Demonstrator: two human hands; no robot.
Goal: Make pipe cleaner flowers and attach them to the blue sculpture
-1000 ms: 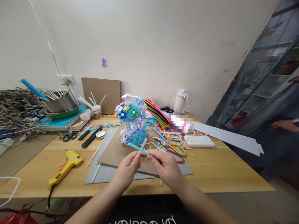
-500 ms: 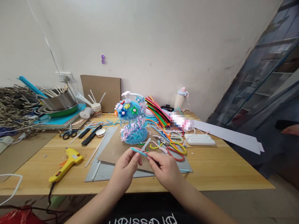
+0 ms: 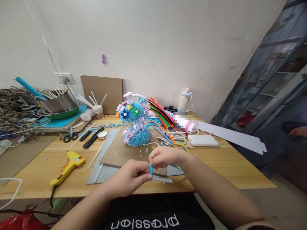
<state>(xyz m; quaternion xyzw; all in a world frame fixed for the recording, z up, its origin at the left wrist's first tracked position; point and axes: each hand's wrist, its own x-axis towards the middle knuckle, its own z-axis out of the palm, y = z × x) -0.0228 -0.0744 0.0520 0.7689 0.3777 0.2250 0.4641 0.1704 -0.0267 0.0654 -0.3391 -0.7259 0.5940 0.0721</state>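
My left hand (image 3: 130,176) is closed, pinching a short folded blue pipe cleaner (image 3: 151,170) between thumb and fingers. Beside it a thin white strip (image 3: 164,179) sticks out to the right from the same grip. From above, my right hand (image 3: 168,156) pinches the upper end of the blue pipe cleaner. Beyond the hands, on a brown cardboard sheet (image 3: 112,153), stands a blue craft piece (image 3: 131,113) wound in fuzzy strands and dotted with small coloured flowers.
A yellow glue gun (image 3: 69,166) lies at the left, with scissors (image 3: 70,136) and a black cutter (image 3: 93,138) behind it. Coloured pipe cleaners (image 3: 161,113), pliers (image 3: 165,141), a white case (image 3: 203,140) and a bottle (image 3: 184,99) stand or lie to the right.
Both hands have moved; my right hand has risen above the left. The blue pipe cleaner, earlier lying crosswise, is now upright and folded. The white strip now points right.
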